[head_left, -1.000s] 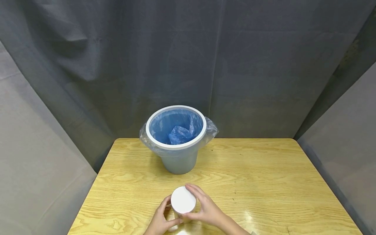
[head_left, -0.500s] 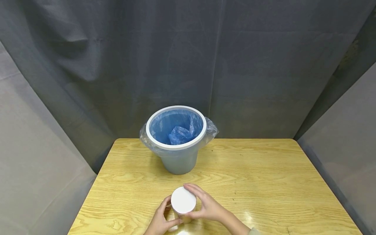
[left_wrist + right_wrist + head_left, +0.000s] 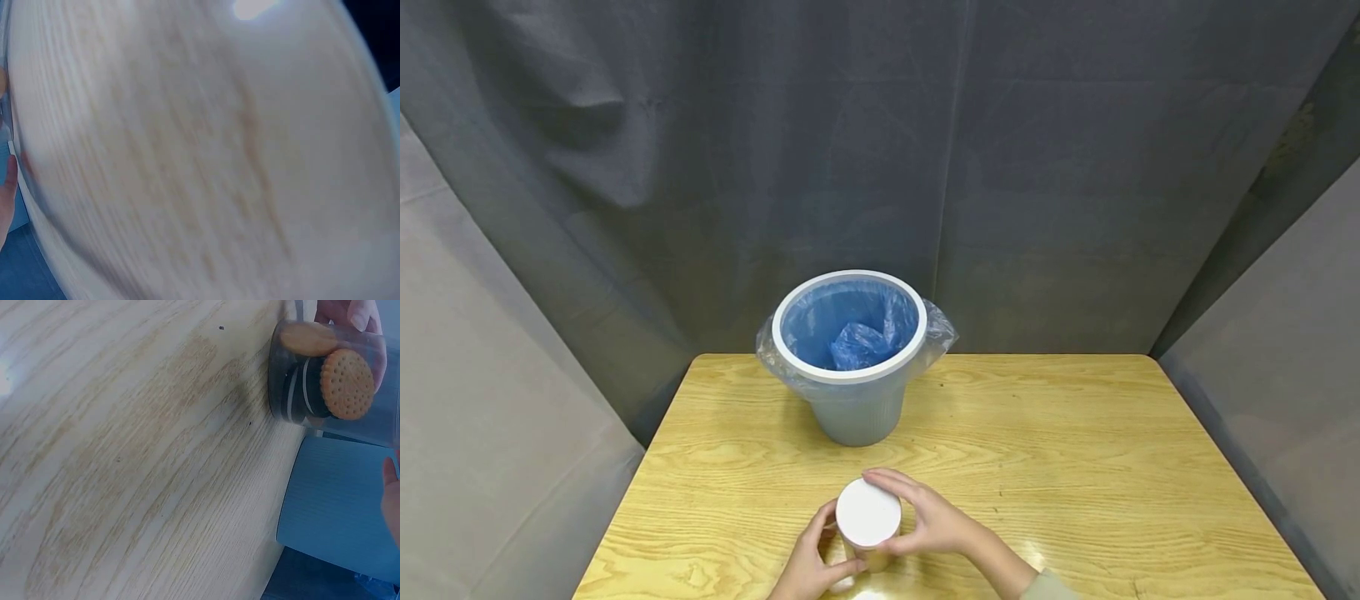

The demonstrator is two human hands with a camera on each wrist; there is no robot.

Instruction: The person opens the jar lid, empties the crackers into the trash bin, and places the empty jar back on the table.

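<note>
A clear jar [image 3: 384, 362] with a white lid [image 3: 868, 512] stands upright near the front of the table in the head view. Round biscuits [image 3: 348, 384], some light and some dark, show through its wall in the right wrist view. My left hand [image 3: 809, 560] grips the jar's body from the left, thumb in front. From the right, my right hand [image 3: 931, 521] holds the lid by its edge, fingers at the far side and thumb at the near side. The left wrist view shows mostly tabletop, with only a bit of finger at its left edge.
Behind the jar stands a grey bin [image 3: 857, 421] with a white rim, lined with a clear bluish plastic bag [image 3: 861, 343] that hangs over its sides. The wooden table [image 3: 1060, 450] reaches back to a dark grey curtain [image 3: 1037, 208].
My right hand has turned a little anticlockwise around the lid, its fingertips shifting left along the far edge. More of the right sleeve shows. The left hand and jar stay in place.
</note>
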